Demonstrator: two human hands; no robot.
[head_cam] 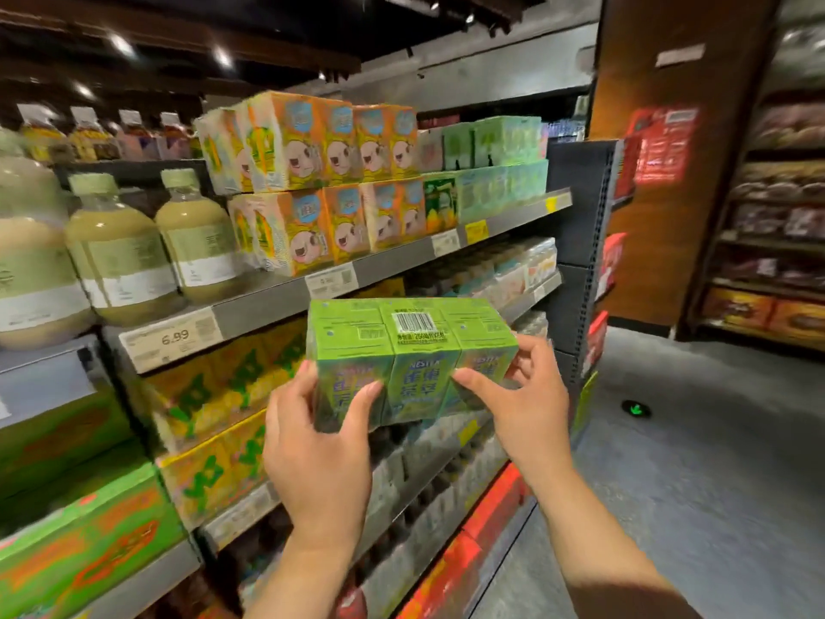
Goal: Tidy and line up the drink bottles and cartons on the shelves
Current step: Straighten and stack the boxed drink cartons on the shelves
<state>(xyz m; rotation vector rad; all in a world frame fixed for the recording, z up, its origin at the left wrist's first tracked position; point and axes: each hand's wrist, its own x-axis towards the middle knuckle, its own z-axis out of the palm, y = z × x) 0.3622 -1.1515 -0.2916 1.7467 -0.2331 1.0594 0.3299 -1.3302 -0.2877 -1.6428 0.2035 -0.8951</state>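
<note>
A shrink-wrapped green multipack of drink cartons (413, 350), barcode on top, hangs in the air in front of the shelves, held between both hands. My left hand (319, 444) grips its left front corner, thumb on the front face. At the right end my right hand (522, 404) clasps the pack, its fingers spread over the front and side. Stacked orange cartoon cartons (312, 172) and pale green carton packs (500, 172) fill the upper shelf (393, 261). To their left stand bottles of greenish juice (196, 234).
Yellow carton packs (232, 395) and green boxes (76, 520) fill the lower shelves on the left. A dark shelf end panel (576, 243) closes the row on the right. Grey aisle floor (714, 462) lies beyond, with snack shelves (768, 243) at far right.
</note>
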